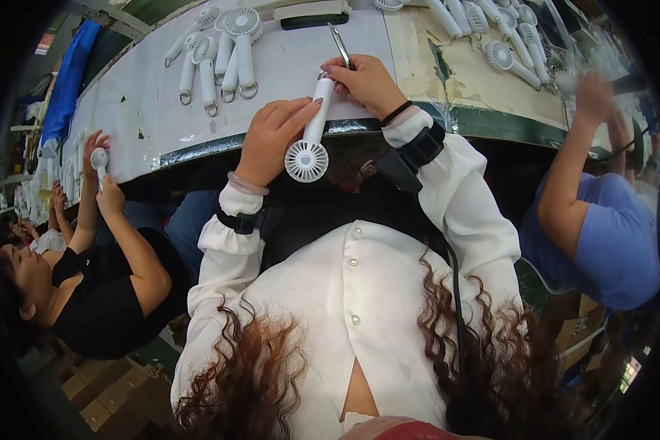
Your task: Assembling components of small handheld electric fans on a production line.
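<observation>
While cardboard boxes (116, 397) are sitting at lower left, the left hand (277, 138) is gripping a fan (315, 125) mid-handle — the right hand (368, 84) pinching its end and a metal tool (340, 45).

White round-headed plastic handheld fan (314, 129): white radial grille, grey hub
Slim pointed metal tool (341, 45): silver
Long-sleeved buttoned fabric blouse (308, 268): plain white

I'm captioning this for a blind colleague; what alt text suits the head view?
A person's left hand holds a white handheld fan, while the right hand, with a metal tool, touches its far end. More fans lie on the table beyond; a co-worker in black is at left, one in blue at right.
</observation>
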